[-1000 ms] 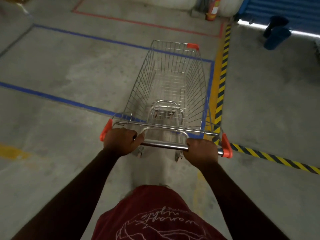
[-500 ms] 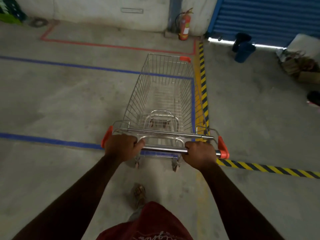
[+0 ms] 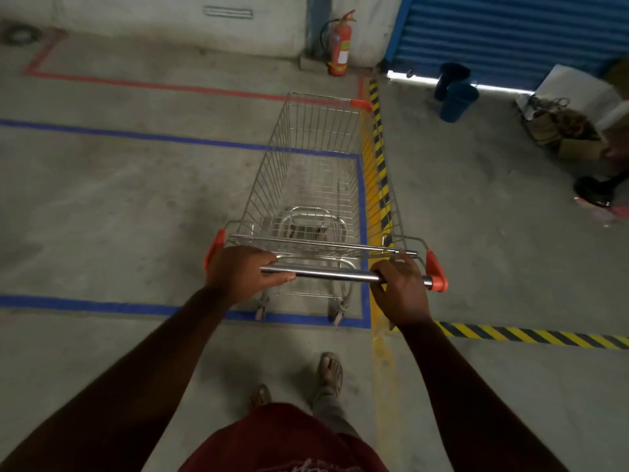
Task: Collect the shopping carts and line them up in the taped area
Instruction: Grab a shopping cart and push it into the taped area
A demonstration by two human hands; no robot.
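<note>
Gripping the steel handle bar (image 3: 326, 273) at both ends, the person stands behind a wire shopping cart (image 3: 316, 185) on the concrete floor (image 3: 119, 206). The left hand (image 3: 243, 272) curls over the bar near its orange end cap, thumb lying along the underside. The right hand (image 3: 400, 284) holds more loosely than half a second ago: its fingers are now partly lifted and slightly spread over the bar, where before they were wrapped in a tight fist.

The cart has rolled forward since the earlier frames. Its rear wheels now sit on or just inside the near line of the blue tape rectangle (image 3: 102, 306) (earlier that line ran under the handle), and its basket lies inside the rectangle, close along the right-hand blue edge. The orange front corner has crossed the far blue line and reaches toward the red tape line (image 3: 170, 86), beside the yellow-and-black striped tape (image 3: 379, 141).

Both sandalled feet (image 3: 330, 371) show below the handle, the right ahead of the left; half a second ago only one was visible. A red fire extinguisher (image 3: 338, 46) stands against the far wall, left of the blue roller shutter (image 3: 510, 32), with blue bins (image 3: 454, 97) and a heap of boxes (image 3: 565, 124) in front of the shutter.
</note>
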